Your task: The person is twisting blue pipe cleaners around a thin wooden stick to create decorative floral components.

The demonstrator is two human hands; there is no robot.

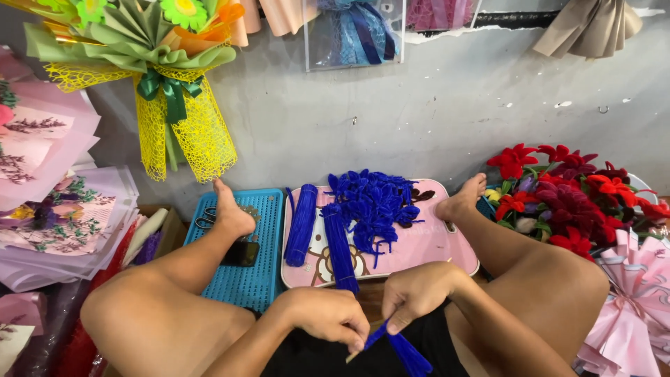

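Two hands meet over the lap: left hand (328, 315) and right hand (413, 293) pinch a blue pipe cleaner (396, 344), fingers closed on it. Beyond them, the pink tray (433, 246) holds blue bundles (317, 230) and twisted blue pieces (373, 201)

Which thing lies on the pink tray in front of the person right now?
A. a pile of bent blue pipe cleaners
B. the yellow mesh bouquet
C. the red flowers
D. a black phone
A: a pile of bent blue pipe cleaners sits on the pink tray, beside straight blue bundles.
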